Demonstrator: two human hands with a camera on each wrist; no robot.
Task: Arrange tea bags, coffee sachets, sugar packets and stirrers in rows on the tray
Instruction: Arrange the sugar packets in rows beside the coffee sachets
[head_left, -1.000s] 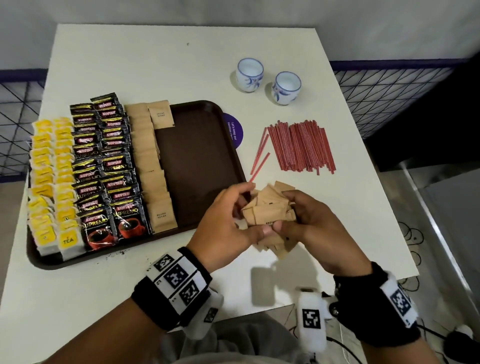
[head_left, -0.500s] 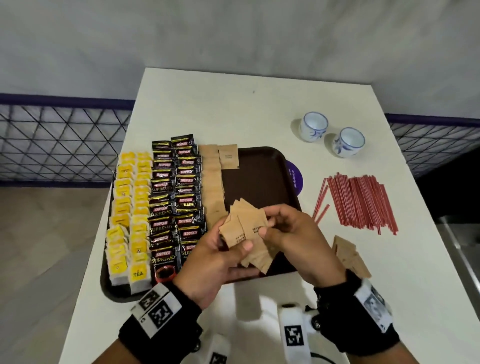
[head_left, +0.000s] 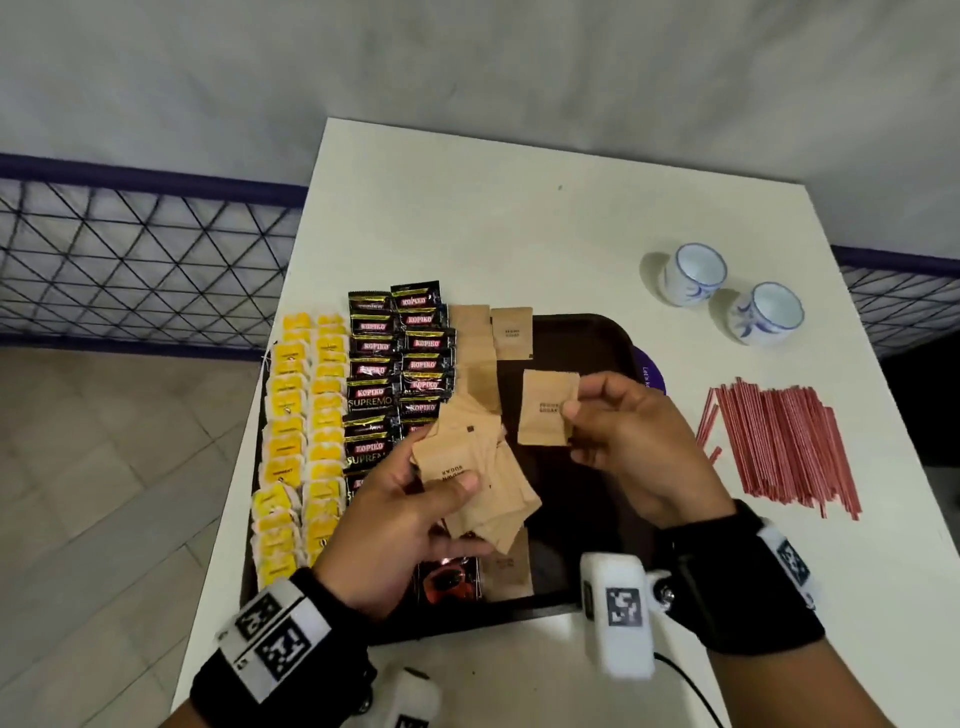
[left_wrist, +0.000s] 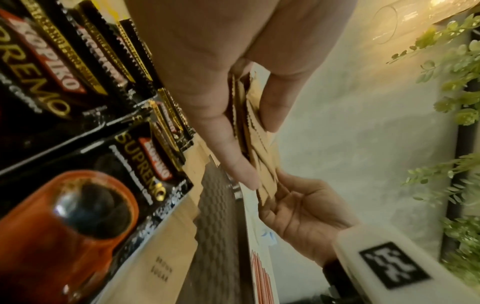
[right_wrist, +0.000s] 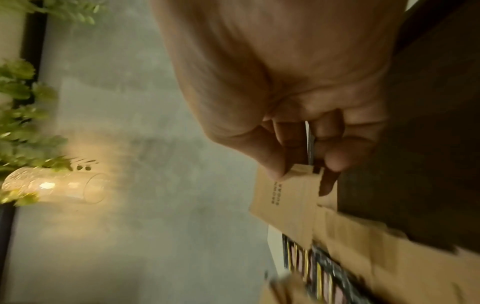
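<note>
Fingers of my left hand (head_left: 400, 519) clamp a fanned stack of sugar packets (head_left: 475, 467) over the tray (head_left: 582, 338); my right hand (head_left: 631, 441) pinches one sugar packet (head_left: 548, 408) above its bare half. Tea bags (head_left: 304, 415) and coffee sachets (head_left: 400, 358) fill its left; stirrers (head_left: 784, 441) lie right of it.

head: even, soft light, wide-angle bending | wrists: dim, warm lamp glow, motion blur
</note>
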